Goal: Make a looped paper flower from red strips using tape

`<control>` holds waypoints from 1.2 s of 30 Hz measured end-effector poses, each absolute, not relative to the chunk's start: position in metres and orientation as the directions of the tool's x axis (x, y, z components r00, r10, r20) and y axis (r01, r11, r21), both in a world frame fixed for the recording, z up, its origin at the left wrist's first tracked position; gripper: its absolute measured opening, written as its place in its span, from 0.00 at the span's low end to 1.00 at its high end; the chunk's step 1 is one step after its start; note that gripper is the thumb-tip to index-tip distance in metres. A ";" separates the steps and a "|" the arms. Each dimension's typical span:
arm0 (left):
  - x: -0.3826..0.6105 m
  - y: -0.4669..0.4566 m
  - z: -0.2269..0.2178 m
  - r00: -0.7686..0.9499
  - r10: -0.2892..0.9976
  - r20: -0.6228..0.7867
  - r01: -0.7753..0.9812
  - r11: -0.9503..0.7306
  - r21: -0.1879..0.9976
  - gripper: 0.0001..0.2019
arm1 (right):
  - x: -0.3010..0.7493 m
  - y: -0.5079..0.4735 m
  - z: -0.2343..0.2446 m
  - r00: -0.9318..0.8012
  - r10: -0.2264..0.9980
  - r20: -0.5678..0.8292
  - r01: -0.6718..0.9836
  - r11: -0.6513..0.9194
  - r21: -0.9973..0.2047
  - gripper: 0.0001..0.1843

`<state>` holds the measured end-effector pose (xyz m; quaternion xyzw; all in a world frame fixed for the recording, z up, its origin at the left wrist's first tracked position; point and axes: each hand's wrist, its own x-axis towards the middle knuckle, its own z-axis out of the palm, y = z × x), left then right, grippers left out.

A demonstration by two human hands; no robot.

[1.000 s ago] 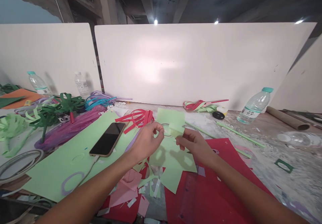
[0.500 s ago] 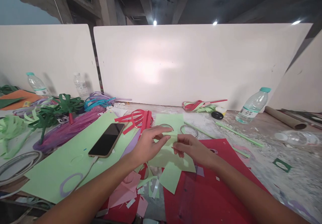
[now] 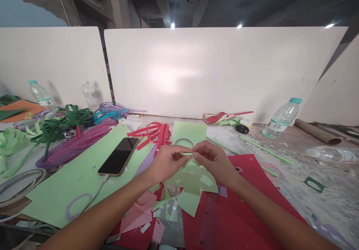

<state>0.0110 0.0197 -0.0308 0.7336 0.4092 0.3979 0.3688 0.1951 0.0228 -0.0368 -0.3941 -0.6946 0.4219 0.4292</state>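
My left hand [image 3: 165, 163] and my right hand [image 3: 214, 162] meet at the middle of the table, fingers pinched. Between their fingertips is a narrow, light green paper strip [image 3: 187, 154], seemingly rolled or folded; the fingers hide part of it. Under the hands lie light green paper pieces [image 3: 190, 204] on a red sheet [image 3: 230, 216]. Just beyond my fingers a thin ring [image 3: 184, 140] rests on a light green sheet [image 3: 190, 129].
On the left, a phone [image 3: 119, 157] with a cable lies on a large green sheet [image 3: 64, 190]. Red paper strips [image 3: 161, 136] lie behind my left hand. A bottle [image 3: 283, 117] stands at right, near a cardboard tube [image 3: 318, 131]. Pink scraps [image 3: 137, 214] lie in front.
My right hand has moved up and turned, its fingertips now touching those of my left. The paper, earlier a flat piece, now shows as a narrow strip.
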 end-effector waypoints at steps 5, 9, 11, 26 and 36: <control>0.011 0.021 -0.032 0.322 0.916 0.239 0.269 -0.331 0.905 0.14 | 0.195 0.024 -0.034 -0.310 0.928 0.209 0.107 0.253 -0.962 0.12; 0.011 0.022 -0.033 0.310 0.930 0.196 0.216 -0.269 0.938 0.14 | 0.195 0.025 -0.034 -0.311 0.931 0.189 0.060 0.218 -0.974 0.11; 0.011 0.022 -0.033 0.301 0.936 0.184 0.199 -0.250 0.947 0.15 | 0.195 0.025 -0.035 -0.305 0.932 0.197 0.049 0.222 -0.974 0.11; 0.011 0.024 -0.032 0.306 0.935 0.181 0.168 -0.240 0.956 0.13 | 0.196 0.025 -0.034 -0.312 0.928 0.206 0.144 0.260 -0.955 0.13; 0.010 0.023 -0.028 0.345 0.938 0.040 0.066 -0.066 0.996 0.18 | 0.196 0.026 -0.036 -0.283 0.924 0.257 0.108 0.297 -0.949 0.11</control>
